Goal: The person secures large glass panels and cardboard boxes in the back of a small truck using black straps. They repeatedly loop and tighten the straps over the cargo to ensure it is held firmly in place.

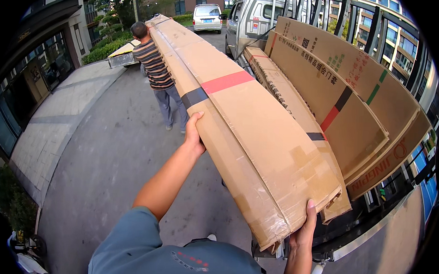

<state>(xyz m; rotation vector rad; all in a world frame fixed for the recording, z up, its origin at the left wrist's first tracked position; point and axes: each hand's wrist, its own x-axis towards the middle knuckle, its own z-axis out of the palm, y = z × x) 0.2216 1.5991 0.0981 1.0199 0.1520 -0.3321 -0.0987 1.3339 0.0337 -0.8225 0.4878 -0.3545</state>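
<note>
A long flat cardboard box (pixel 249 133) with a red and black band stretches from my body toward the upper left. My left hand (pixel 195 134) grips its left long side, the thumb up against the edge and the other fingers hidden beneath. At the near right corner my right hand (pixel 304 228) holds the taped end, thumb upward, with its remaining fingers mostly out of sight. A co-worker (pixel 156 64) in a striped shirt stands at the box's far end, back toward me; that person's hands are hidden.
To the right, a truck bed with a metal rack (pixel 374 28) carries upright cardboard panels (pixel 326 88) and another long box (pixel 277 80). The white truck cab (pixel 255 20) is ahead, with a silver van (pixel 207 17) beyond. A flat cart (pixel 123 55) stands past the co-worker.
</note>
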